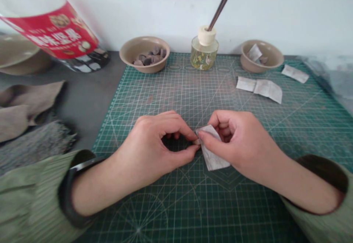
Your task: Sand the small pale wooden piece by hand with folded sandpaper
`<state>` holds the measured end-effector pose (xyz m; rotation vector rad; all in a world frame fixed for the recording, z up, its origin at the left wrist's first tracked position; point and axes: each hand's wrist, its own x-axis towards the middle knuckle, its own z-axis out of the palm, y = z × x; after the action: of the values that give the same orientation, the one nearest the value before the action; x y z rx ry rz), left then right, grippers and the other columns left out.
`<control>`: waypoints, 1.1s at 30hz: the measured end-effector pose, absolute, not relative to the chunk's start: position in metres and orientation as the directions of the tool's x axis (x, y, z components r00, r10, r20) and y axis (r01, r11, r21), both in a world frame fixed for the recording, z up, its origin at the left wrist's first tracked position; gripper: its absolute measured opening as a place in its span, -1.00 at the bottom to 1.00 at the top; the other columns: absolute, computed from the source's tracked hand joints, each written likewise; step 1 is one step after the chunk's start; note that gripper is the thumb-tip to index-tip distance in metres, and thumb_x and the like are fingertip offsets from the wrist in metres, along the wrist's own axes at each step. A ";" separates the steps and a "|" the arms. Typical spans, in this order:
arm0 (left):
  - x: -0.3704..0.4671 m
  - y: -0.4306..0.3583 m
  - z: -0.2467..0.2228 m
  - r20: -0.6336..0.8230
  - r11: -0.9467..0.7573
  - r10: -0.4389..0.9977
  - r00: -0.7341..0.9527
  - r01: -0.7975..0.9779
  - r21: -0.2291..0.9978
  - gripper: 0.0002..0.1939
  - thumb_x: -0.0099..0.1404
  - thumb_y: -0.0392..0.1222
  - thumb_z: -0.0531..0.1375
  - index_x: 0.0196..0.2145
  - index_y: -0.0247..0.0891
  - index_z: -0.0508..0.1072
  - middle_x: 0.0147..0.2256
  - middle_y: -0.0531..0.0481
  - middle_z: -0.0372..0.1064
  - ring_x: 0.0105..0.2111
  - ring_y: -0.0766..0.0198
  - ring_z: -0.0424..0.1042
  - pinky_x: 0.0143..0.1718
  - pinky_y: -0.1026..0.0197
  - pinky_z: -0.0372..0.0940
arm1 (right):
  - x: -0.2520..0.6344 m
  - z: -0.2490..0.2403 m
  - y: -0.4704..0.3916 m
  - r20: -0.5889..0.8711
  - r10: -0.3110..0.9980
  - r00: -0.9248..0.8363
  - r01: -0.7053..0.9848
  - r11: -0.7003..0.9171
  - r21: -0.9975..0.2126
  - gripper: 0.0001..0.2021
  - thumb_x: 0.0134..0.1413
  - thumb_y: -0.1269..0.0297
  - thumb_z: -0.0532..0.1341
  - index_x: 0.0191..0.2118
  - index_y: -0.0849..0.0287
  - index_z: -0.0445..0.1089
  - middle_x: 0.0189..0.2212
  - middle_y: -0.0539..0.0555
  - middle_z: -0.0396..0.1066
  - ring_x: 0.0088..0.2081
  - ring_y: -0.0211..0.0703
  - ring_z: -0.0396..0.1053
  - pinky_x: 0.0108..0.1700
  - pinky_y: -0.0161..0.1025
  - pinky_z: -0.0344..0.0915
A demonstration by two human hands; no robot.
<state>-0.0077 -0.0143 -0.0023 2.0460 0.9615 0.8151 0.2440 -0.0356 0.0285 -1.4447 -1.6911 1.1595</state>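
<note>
Just between the hands (154, 141) (242, 136), a small piece (196, 142) touches a pale sheet (213, 157).

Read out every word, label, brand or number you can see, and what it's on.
"味坚果", white characters on the tub's red label; the character before them is blurred.
Small print on that label: too blurred to read.
Green mat: fine markings, too small to read.
Grey sheet in the right hand: no writing visible.

Grey table (91, 92), green gridded mat (171, 92), cloths (45, 97), jar (66, 33)
</note>
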 end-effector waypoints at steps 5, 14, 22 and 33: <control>-0.008 -0.014 -0.003 0.211 -0.439 0.827 0.522 0.364 0.821 -0.89 0.49 -0.26 0.57 -0.18 -0.02 0.84 -0.22 0.08 0.81 -0.27 0.18 0.70 -0.18 0.10 0.56 | 0.245 0.029 -0.035 -0.089 0.975 -0.206 0.440 0.010 -0.898 -0.70 0.34 0.37 0.48 -0.42 0.03 0.47 -0.57 -0.13 0.37 -0.52 -0.25 0.24 -0.43 -0.22 0.15; -0.008 -0.013 -0.001 0.213 -0.447 0.824 0.526 0.370 0.815 -0.88 0.48 -0.28 0.56 -0.16 -0.02 0.84 -0.23 0.09 0.80 -0.29 0.21 0.69 -0.15 0.14 0.58 | 0.246 0.026 -0.035 -0.065 0.975 -0.213 0.459 0.041 -0.887 -0.71 0.35 0.39 0.48 -0.40 0.03 0.49 -0.56 -0.12 0.43 -0.52 -0.23 0.29 -0.39 -0.19 0.17; -0.010 -0.014 0.001 0.212 -0.450 0.825 0.525 0.381 0.808 -0.87 0.47 -0.29 0.55 -0.18 -0.02 0.84 -0.24 0.11 0.79 -0.30 0.23 0.66 -0.18 0.17 0.52 | 0.248 0.026 -0.033 -0.074 0.972 -0.222 0.447 0.034 -0.894 -0.72 0.31 0.37 0.50 -0.42 0.04 0.50 -0.57 -0.12 0.43 -0.50 -0.24 0.29 -0.40 -0.19 0.16; -0.011 -0.014 0.000 0.219 -0.475 0.814 0.538 0.399 0.784 -0.90 0.50 -0.25 0.54 -0.17 -0.02 0.82 -0.22 0.09 0.80 -0.29 0.20 0.67 -0.17 0.13 0.55 | 0.246 0.026 -0.032 -0.074 0.972 -0.224 0.439 0.033 -0.898 -0.72 0.29 0.35 0.50 -0.42 0.02 0.48 -0.57 -0.11 0.44 -0.48 -0.21 0.33 -0.37 -0.18 0.19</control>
<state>-0.0107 -0.0139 0.0001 2.0880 0.9771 0.7739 0.2456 -0.0322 0.0258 -1.4359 -1.7209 1.1514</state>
